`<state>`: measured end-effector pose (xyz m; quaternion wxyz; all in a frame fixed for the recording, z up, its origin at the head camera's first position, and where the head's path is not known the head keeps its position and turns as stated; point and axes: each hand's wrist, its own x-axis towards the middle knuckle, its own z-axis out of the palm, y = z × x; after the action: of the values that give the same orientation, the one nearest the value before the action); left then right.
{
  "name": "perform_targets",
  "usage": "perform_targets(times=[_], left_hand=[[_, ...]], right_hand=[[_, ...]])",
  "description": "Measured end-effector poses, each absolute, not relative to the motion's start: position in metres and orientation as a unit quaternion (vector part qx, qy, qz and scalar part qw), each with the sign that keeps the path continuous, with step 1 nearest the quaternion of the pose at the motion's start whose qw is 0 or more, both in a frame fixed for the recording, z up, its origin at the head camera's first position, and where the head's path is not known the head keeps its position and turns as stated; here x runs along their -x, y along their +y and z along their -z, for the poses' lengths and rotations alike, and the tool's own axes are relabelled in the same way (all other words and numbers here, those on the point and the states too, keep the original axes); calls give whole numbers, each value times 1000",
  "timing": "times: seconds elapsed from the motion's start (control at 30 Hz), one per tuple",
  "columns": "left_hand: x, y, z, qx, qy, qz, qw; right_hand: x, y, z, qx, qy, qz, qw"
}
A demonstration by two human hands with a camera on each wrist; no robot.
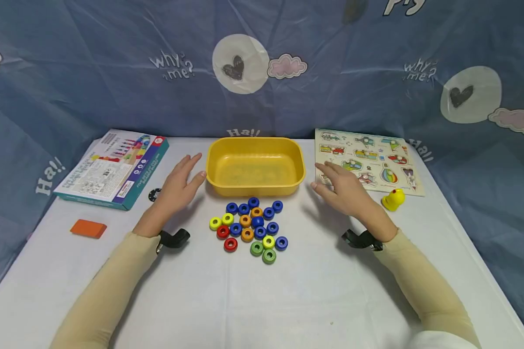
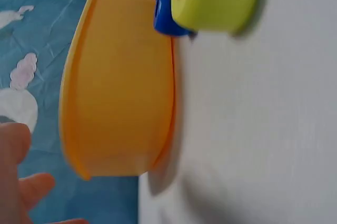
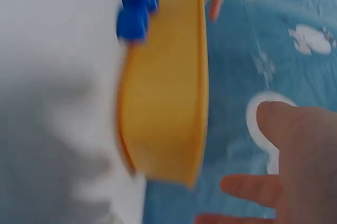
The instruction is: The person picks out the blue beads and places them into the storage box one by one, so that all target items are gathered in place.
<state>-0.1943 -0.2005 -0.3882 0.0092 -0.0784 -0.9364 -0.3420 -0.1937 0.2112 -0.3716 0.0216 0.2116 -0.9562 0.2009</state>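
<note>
A yellow plastic basin [image 1: 255,190] stands at the back middle of the white table, with no beads showing inside. My left hand [image 1: 179,186] hovers just left of it, fingers extended and thumb close to the rim. On the other side, my right hand [image 1: 342,189] is held with fingers stretched toward the basin, overlapping the puzzle board's corner in the head view. Neither hand holds anything. In front of the basin lies a loose group of ring-shaped beads: blue [image 1: 281,243], red [image 1: 230,245], orange [image 1: 247,235], yellow [image 1: 215,223] and green [image 1: 269,256].
A toy box [image 1: 109,169] lies at the back left, with an orange block [image 1: 88,229] in front and a round black tag [image 1: 155,195] beside it. At the right are a picture puzzle board [image 1: 393,145] and a small yellow duck [image 1: 393,199]. A blue printed curtain [image 1: 314,106] hangs behind the table.
</note>
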Motion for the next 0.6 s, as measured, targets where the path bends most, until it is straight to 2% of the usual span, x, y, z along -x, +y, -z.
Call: perform_targets(times=[0.1, 0.3, 0.6], left_hand=[[202, -194, 400, 77, -908, 412, -1], [209, -186, 421, 52, -834, 549, -9], [206, -177, 430, 31, -812, 583, 17]], right_hand=[[183, 199, 381, -255, -928, -272, 16], [179, 169, 407, -332, -883, -329, -35], [180, 149, 428, -342, -864, -368, -36]])
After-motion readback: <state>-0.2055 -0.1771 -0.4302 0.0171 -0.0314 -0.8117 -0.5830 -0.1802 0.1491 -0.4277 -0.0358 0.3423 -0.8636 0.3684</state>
